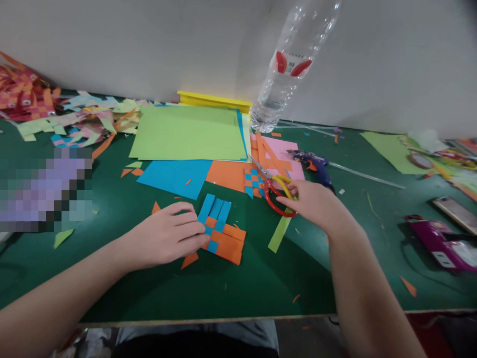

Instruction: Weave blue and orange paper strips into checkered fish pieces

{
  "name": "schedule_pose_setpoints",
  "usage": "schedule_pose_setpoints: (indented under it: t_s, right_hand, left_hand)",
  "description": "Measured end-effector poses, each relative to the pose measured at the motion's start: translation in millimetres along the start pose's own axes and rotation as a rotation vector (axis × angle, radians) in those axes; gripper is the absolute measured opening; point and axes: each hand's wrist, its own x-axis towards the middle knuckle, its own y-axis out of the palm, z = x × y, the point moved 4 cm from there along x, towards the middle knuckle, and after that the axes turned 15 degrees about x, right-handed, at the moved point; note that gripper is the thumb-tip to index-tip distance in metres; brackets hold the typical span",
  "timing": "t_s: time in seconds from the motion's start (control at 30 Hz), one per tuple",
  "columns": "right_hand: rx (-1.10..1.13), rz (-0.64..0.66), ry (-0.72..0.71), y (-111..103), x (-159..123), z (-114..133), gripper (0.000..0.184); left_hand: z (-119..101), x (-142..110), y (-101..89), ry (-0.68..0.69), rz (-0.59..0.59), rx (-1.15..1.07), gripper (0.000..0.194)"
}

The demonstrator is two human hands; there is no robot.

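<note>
A woven paper piece of blue and orange strips lies on the green table in front of me. My left hand has its curled fingertips on the left edge of this piece. To the right, my right hand has thumb and fingers closed on the red and yellow handles of the scissors. The blades point up and left, toward a smaller checkered blue and orange paper piece. A light green paper strip lies partly under the scissors. Small orange paper scraps lie near my left hand.
Green sheets are stacked at the back, with blue paper beneath. A clear plastic bottle stands behind. A glue gun lies right of the scissors. Farther right are a purple device and a phone. Paper scraps fill the left back.
</note>
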Motion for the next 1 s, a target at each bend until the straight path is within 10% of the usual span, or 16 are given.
schedule_pose_setpoints:
  t_s: [0.67,1.0]
  right_hand:
    - [0.071,-0.096,-0.012,-12,-4,0,0.026]
    - [0.140,0.114,-0.265,-10,-21,29,0.035]
  left_hand:
    - [-1,-1,-2.0,-0.009,0.021,0.056,0.019]
    - [5,-1,-6.6,-0.017,0.088,0.133,0.032]
